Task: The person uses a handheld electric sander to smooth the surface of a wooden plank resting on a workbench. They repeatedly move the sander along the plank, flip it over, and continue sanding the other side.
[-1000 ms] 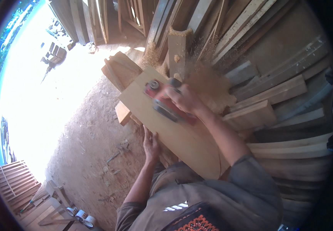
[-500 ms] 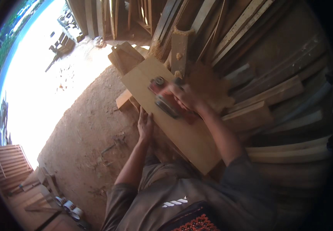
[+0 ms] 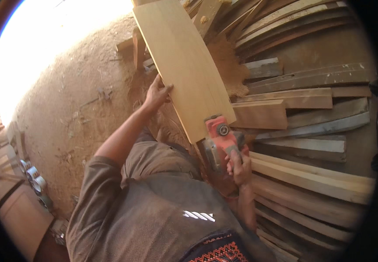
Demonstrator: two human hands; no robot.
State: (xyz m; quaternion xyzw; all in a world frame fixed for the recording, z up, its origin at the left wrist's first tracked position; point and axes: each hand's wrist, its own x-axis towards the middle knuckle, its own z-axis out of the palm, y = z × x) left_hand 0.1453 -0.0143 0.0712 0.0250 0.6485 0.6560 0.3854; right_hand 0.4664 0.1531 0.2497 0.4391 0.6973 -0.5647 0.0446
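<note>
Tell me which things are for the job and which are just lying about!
For the job:
red power tool, held in the right hand
pale board, its left edge touched by the left hand

Seemingly just lying about:
wooden planks on the right
white cylinders at lower left

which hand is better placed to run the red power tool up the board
Probably the right hand: it grips the red power tool, whose front overlaps the board's near end. The left hand is at the board's left edge, away from the tool.
</note>
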